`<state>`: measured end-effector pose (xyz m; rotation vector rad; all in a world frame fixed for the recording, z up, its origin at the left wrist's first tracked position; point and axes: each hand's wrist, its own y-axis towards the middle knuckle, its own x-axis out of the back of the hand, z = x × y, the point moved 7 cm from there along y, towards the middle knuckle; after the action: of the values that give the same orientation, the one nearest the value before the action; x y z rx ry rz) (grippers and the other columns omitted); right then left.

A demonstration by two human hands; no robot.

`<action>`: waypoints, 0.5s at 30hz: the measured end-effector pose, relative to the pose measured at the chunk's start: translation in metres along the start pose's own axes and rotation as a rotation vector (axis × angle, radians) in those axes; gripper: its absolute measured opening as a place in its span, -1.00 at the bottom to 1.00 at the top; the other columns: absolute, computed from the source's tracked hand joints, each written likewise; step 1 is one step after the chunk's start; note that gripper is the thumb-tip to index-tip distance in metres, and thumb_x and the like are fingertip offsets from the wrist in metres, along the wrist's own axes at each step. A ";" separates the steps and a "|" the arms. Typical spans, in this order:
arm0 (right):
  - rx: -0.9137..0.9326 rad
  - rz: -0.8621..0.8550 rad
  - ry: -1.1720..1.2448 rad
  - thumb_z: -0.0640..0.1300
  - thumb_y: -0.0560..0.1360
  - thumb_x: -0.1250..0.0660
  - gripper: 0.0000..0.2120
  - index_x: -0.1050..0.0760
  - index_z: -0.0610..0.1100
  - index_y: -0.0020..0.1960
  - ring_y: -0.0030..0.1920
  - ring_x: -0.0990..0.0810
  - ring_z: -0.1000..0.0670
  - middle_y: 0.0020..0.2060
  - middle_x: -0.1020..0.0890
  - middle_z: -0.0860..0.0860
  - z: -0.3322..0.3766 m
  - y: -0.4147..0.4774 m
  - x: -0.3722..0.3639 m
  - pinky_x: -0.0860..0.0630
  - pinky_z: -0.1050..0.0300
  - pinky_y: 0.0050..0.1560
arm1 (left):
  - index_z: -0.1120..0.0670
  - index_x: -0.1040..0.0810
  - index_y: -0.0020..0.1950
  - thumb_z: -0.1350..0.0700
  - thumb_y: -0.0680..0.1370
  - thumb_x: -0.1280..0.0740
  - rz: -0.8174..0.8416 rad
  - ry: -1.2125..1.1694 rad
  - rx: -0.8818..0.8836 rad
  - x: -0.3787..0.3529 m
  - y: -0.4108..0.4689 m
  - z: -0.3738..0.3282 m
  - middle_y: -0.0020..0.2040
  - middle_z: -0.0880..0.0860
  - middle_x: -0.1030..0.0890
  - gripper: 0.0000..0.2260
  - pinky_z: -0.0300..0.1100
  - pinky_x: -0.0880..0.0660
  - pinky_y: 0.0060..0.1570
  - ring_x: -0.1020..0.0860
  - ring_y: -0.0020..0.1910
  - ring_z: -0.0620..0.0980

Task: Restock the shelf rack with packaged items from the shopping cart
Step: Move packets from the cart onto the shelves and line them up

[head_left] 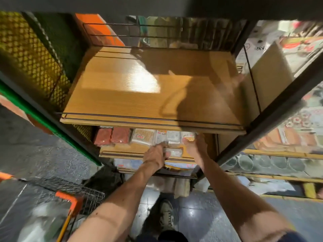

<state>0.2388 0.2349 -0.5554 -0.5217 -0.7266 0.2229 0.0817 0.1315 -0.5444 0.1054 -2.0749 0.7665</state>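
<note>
Two hands work the middle shelf (122, 151): your left hand (154, 157) curls its fingers on a clear packet (173, 152), long axis along the front edge, just short of the back row (146, 136); your right hand (194, 144) touches that row's end, grip unclear

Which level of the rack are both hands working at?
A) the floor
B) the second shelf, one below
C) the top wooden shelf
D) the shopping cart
B: the left hand and right hand both reach the row of packets on the second shelf, beneath the top shelf.
</note>
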 end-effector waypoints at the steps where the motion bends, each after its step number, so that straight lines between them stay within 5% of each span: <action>1: -0.007 -0.001 0.023 0.09 0.41 -0.45 -0.44 -0.40 -0.11 0.32 0.13 -0.58 -0.15 0.20 -0.57 -0.09 -0.002 0.001 0.000 -0.51 0.09 0.00 | -0.13 -0.41 0.34 0.15 0.57 -0.34 -0.004 -0.015 -0.001 0.000 0.000 0.000 0.05 0.06 -0.64 -0.63 -0.05 -0.60 -0.01 -0.62 -0.01 0.05; 7: 0.050 -0.050 0.099 0.34 0.22 -0.33 -0.34 -0.47 -0.03 0.19 -0.06 -0.66 -0.08 0.05 -0.63 -0.04 -0.017 -0.009 0.017 -0.62 -0.08 -0.04 | -0.04 -0.38 0.43 -0.07 0.60 -0.25 -0.077 -0.142 -0.118 0.022 -0.019 -0.009 0.21 0.14 -0.61 -0.60 -0.06 -0.55 0.05 -0.59 0.14 0.09; 12: 0.140 -0.052 0.113 0.00 0.44 -0.45 -0.63 -0.45 -0.09 0.16 -0.26 -0.64 0.01 -0.12 -0.65 -0.03 -0.010 -0.057 0.024 -0.49 0.23 -0.36 | 0.06 -0.40 0.39 -0.12 0.64 -0.11 -0.144 -0.227 -0.164 0.066 -0.052 0.009 0.06 0.21 -0.64 -0.60 -0.10 -0.42 -0.12 -0.59 0.04 0.22; 15: 0.236 -0.010 0.141 0.03 0.41 -0.46 -0.62 -0.47 -0.10 0.12 -0.25 -0.64 -0.06 -0.18 -0.65 -0.05 0.006 -0.097 0.003 -0.52 0.11 -0.31 | 0.07 -0.47 0.30 -0.24 0.61 -0.05 -0.121 -0.296 -0.113 0.081 -0.077 0.041 -0.05 0.18 -0.66 -0.52 -0.03 -0.50 -0.01 -0.58 0.05 0.22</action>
<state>0.2383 0.1553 -0.4989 -0.3055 -0.5563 0.2564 0.0301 0.0637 -0.4614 0.2939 -2.3626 0.5854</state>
